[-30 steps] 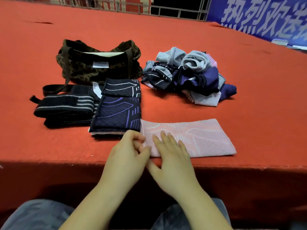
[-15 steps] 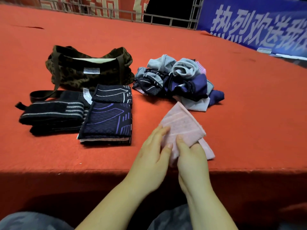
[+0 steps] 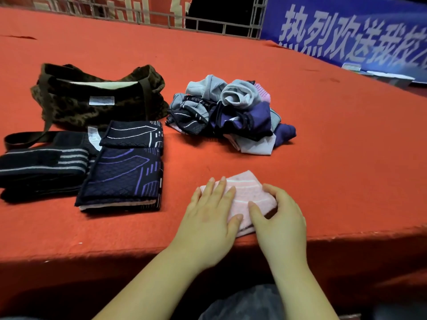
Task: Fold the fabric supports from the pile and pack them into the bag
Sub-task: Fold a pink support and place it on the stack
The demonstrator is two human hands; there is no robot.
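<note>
A pink fabric support [image 3: 250, 192], folded in half, lies near the front edge of the red table. My left hand [image 3: 212, 218] presses flat on its left part with straight fingers. My right hand [image 3: 282, 218] cups its right end, thumb on top and fingers curled round the edge. The unfolded pile [image 3: 231, 112] of grey, black and purple supports sits behind it. An open camouflage bag [image 3: 99, 100] stands at the back left. In front of the bag lie a folded navy-and-purple support [image 3: 122, 179], a folded black one [image 3: 134, 135] and a black striped wrap [image 3: 39, 167].
The red cloth table [image 3: 346, 158] stretches far to the right and back. Its front edge runs just under my wrists. A metal railing [image 3: 208, 21] and a blue banner [image 3: 346, 31] stand beyond the far side.
The pink support went from lying flat and long to folded in half. Both hands moved right with it; my left now presses it flat and my right holds its right end.
</note>
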